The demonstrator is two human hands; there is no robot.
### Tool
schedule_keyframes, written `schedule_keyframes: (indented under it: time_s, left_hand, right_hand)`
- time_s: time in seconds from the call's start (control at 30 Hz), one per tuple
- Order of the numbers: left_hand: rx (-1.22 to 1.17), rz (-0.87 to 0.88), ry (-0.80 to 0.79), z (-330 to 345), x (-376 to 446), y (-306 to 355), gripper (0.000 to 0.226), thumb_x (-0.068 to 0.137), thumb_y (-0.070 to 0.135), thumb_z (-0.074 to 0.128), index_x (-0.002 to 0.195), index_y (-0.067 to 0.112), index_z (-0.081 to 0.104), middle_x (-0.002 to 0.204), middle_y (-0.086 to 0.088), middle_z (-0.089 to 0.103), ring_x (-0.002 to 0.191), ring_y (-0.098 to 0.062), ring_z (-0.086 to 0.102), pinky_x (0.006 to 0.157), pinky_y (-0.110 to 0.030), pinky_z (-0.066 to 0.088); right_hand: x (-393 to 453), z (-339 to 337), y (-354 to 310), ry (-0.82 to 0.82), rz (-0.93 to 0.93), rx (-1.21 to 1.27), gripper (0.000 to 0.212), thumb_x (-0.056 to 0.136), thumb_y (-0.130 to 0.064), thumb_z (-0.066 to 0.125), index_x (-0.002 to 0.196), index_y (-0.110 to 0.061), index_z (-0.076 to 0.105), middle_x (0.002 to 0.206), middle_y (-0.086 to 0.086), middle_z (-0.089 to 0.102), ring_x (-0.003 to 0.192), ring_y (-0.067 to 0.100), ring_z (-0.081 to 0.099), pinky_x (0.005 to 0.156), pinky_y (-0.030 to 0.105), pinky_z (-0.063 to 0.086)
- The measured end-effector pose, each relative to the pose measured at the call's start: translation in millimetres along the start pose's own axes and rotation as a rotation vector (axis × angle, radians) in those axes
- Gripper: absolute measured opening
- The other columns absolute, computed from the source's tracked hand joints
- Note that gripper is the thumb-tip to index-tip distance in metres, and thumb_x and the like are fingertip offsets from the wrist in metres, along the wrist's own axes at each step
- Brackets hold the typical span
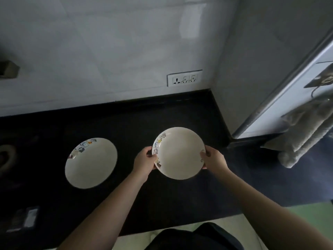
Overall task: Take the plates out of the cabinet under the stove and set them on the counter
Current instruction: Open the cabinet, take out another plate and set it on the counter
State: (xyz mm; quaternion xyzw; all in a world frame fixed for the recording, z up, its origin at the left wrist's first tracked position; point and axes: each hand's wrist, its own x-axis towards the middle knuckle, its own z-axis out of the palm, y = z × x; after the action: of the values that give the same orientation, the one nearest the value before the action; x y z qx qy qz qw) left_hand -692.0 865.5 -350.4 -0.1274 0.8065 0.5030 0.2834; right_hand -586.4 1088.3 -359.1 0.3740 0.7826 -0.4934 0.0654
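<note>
Plate two (179,153), gripped at opposite rims by left hand (144,162) and right hand (214,160) mid-frame over the dark counter (162,114), was seemingly being set down, needing level lowering beside the first plate (91,163).

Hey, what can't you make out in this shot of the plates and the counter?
Head view only:
- Held plate: its underside hides whether it touches the counter.
- Left hand and right hand: fingers under the rim, hidden.
- Dark objects at the left edge: too dim, cut off.
</note>
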Motion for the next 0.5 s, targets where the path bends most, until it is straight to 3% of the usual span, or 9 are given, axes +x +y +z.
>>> schedule_keyframes:
  time_s: [0.2,0.5]
  left_hand:
    - [-0.021,-0.021,0.032,15.7,13.3,-4.7,0.042,0.094,0.005,0.06,0.132,0.021,0.053,0.106,-0.002,0.064,0.089,-0.014,0.066,0.06,-0.027,0.057]
    - [-0.025,-0.068,0.058,27.9,23.2,-7.9,0.045,0.092,0.006,0.062,0.133,0.023,0.054,0.106,-0.003,0.066,0.09,-0.017,0.068,0.069,-0.036,0.062]
  right_hand:
    - [24.2,-4.1,1.1,-0.027,0.019,0.009,0.027,0.098,-0.024,0.047,0.12,-0.027,0.062,0.088,-0.008,0.069,0.075,0.012,0.07,0.043,0.014,0.048]
    - [37.0,-7.0,9.2,-0.055,0.022,-0.003,0.024,0.097,-0.024,0.047,0.115,-0.032,0.061,0.087,-0.008,0.069,0.075,0.016,0.071,0.044,0.015,0.048]
